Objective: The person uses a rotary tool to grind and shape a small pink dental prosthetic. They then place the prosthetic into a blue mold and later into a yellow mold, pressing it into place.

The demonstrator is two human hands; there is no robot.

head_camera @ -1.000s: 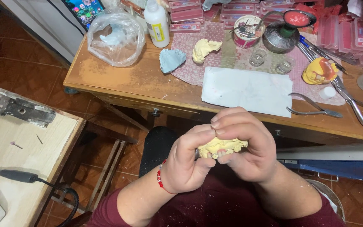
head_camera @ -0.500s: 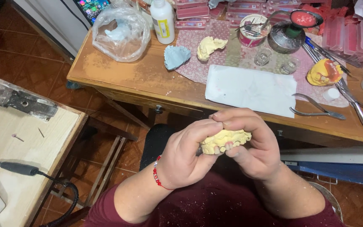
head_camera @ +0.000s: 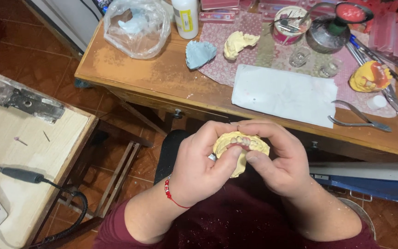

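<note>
Head view: both hands hold a yellow dental cast (head_camera: pixel 241 150) over the person's lap, below the near edge of the wooden tabletop (head_camera: pixel 162 78) and clear of it. Left hand (head_camera: pixel 203 168) wraps the cast from the left, thumb pressed on its front; right hand (head_camera: pixel 279 159) closes on it from the right, fingers curled over the top, thumb underneath. Row of teeth shows between the thumbs. On the tabletop, a white sheet (head_camera: pixel 284 94) lies near the near edge, its right corner just beside metal pliers (head_camera: pixel 358 121). Further back: a blue-grey cast (head_camera: pixel 199 53) and a second yellow cast (head_camera: pixel 237 44) on a patterned mat, a clear plastic bag (head_camera: pixel 137 27) at the far left corner, a white bottle (head_camera: pixel 185 17) beside it. Right end is crowded: a yellow and red model (head_camera: pixel 369 76), tools, small jars. Open room sits between the bag and the near left corner. Left of the person, a lower light bench (head_camera: pixel 28 152) carries a black handpiece (head_camera: pixel 21 174) with cable.
</note>
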